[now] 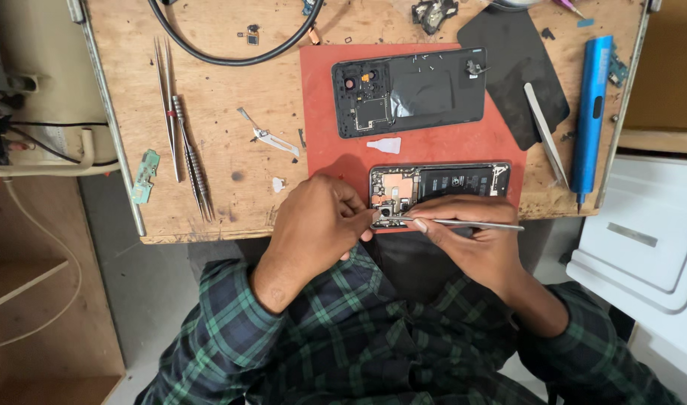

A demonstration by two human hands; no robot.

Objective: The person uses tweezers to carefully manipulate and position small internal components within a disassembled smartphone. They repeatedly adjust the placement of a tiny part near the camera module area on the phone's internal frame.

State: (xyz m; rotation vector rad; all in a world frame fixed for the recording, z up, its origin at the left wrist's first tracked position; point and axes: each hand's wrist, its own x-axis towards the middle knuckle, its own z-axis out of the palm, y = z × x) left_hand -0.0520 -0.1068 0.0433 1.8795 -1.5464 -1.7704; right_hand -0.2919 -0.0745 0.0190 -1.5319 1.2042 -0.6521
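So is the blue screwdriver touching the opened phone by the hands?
Apart. The head view shows the blue screwdriver lying at the table's right edge, with bare wood and red mat between it and the opened phone.

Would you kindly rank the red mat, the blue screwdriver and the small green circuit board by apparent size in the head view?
1. red mat
2. blue screwdriver
3. green circuit board

A red mat [433,146] lies beyond the fingers [362,214], on a tan bench [231,97] with dark stains. The phone [441,184] at the fingertips shows black and copper-orange inside. The silver tweezers [471,223] cross under them. The driver [591,112] far right is blue. The sleeves [336,330] are green and navy plaid.
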